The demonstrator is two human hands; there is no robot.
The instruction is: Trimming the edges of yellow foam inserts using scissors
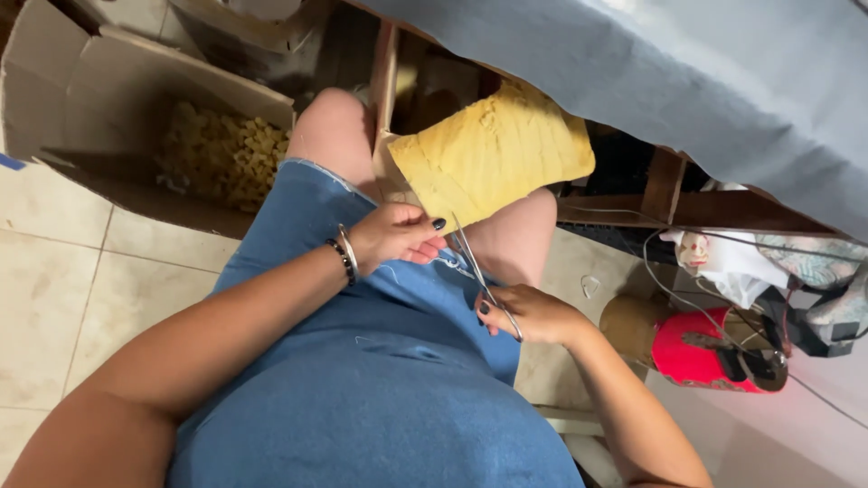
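Right hand [533, 314] grips the scissors [484, 276]; left hand [395, 235] pinches the yellow woven piece [493, 149] above the blades—keep it taut.

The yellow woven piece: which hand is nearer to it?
Left. The left hand sits at the lower edge of the yellow woven piece; the right hand, holding scissors, is lower, clearly apart.

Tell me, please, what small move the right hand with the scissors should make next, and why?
Probably close the scissors. The right hand holds them with the blades pointing up toward the yellow piece, and the left hand pinches its lower edge right beside the tips, seemingly holding it ready for a cut.
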